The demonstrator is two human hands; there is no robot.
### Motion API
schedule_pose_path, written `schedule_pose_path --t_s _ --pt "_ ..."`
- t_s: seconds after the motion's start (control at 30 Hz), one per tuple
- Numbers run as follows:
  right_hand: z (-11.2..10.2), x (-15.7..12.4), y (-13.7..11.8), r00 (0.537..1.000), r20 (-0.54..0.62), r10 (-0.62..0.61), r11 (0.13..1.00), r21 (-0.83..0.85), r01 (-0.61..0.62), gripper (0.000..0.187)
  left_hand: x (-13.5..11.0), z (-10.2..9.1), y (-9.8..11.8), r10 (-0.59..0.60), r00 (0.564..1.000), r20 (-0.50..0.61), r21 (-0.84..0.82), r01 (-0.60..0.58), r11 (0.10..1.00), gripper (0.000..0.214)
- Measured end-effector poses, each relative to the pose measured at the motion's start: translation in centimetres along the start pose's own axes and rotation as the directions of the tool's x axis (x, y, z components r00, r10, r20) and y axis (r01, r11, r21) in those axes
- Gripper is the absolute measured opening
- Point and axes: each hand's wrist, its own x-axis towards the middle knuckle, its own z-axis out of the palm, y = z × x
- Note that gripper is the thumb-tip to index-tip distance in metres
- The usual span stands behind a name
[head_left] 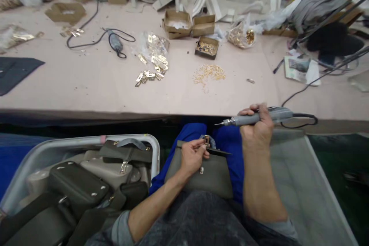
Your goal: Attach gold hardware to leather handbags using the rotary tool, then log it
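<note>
My right hand grips a grey electric screwdriver, its tip pointing left and its black cord trailing right. My left hand pinches a small metal clasp at the top edge of an olive-grey leather bag that lies on my lap over blue cloth. The screwdriver tip hangs a little above and to the right of the clasp, apart from it.
A grey bin at my left holds several similar bags. On the table lie gold clasp plates, a pile of small screws, cardboard boxes, a second corded driver and white card strips.
</note>
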Motion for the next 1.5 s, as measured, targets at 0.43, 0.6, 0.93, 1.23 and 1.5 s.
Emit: schedule_pose_path --t_s 0.43,0.6,0.93,1.23,1.5 --pt "-1.5 -7.5 2.3 0.988 0.033 -0.148 0.934 -0.324 0.151 0.043 0.4 0.9 -0.3 -0.076 0.994 -0.073 0.022 0.078 0.997 0.038" --pt "-1.2 -7.8 2.8 0.983 0.056 -0.175 0.919 -0.348 0.184 0.044 0.2 1.1 0.3 -0.095 0.992 -0.08 0.03 0.097 0.995 0.036" --pt "-0.8 -8.8 3.5 0.954 0.122 -0.272 0.865 -0.403 0.298 0.032 0.3 0.9 -0.2 -0.088 0.993 -0.081 0.04 0.091 0.995 0.035" --pt "-0.3 -10.2 4.6 0.905 0.269 -0.329 0.768 -0.481 0.422 0.028 -0.3 1.0 0.2 -0.07 0.996 -0.062 0.042 0.073 0.996 0.033" --pt "0.0 -11.6 5.0 0.872 0.415 -0.258 0.568 -0.665 0.485 0.028 -0.4 1.2 -0.4 -0.014 0.997 -0.082 0.029 0.016 0.999 0.034"
